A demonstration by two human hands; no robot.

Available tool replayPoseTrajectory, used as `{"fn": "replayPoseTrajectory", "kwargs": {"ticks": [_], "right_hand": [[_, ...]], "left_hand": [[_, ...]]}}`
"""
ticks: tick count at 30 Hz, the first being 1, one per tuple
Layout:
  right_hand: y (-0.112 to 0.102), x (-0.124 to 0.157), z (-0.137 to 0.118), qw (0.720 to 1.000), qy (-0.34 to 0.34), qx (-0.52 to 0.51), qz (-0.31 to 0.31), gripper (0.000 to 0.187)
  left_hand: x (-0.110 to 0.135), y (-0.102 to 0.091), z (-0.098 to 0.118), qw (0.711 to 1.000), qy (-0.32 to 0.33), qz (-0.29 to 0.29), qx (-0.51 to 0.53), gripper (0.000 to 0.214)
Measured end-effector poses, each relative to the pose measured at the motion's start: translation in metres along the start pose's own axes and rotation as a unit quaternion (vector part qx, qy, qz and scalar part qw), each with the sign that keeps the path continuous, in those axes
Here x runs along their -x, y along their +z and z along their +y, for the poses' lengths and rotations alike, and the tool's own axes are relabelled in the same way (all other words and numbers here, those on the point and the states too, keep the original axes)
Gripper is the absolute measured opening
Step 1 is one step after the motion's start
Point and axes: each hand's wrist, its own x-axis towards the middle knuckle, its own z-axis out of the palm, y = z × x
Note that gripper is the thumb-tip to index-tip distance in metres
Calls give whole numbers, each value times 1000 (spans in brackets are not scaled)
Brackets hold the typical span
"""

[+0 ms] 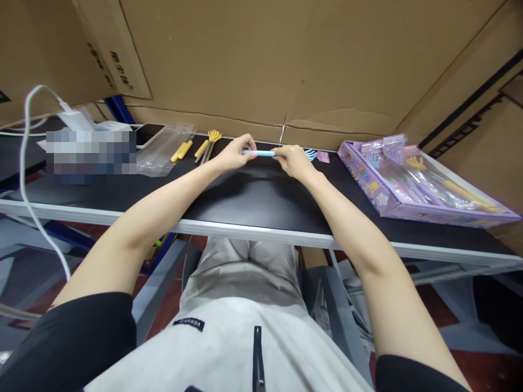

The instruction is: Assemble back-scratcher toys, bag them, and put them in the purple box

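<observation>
Both my hands hold a light blue stick-shaped tool (260, 153) level above the far part of the black table (253, 196). My left hand (235, 153) is closed on its left end. My right hand (292, 159) pinches its right part, where blue claw-like prongs (311, 154) stick out past my fingers. Left of my hands lie yellow stick handles (182, 150) and a yellow claw tool with a metal shaft (209, 142). They rest beside clear plastic sleeves (161, 148).
A purple display box (370, 188) full of bagged tools stands at the right of the table. A phone (147, 133), a white charger and cable (24, 141) lie at the far left. Cardboard walls (286, 65) rise right behind the table. A small pink item (323, 157) lies near the box.
</observation>
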Motion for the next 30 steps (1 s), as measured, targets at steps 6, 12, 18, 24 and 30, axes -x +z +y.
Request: {"fn": "replayPoseTrajectory", "kwargs": {"ticks": [6, 12, 18, 24, 30], "right_hand": [[1, -2, 2, 1000, 5, -14, -1, 31], [-5, -9, 18, 1000, 15, -4, 5, 32], [-10, -4, 30, 999, 16, 43, 17, 35], [-12, 0, 21, 998, 1, 62, 16, 33], [-16, 2, 11, 996, 23, 89, -19, 31]], "left_hand": [[-1, 2, 0, 1000, 6, 9, -2, 16], [-9, 0, -3, 999, 14, 22, -20, 15], [-7, -1, -5, 999, 12, 44, -27, 16], [2, 3, 0, 997, 22, 57, -47, 16], [3, 6, 1, 997, 17, 52, -58, 15]]}}
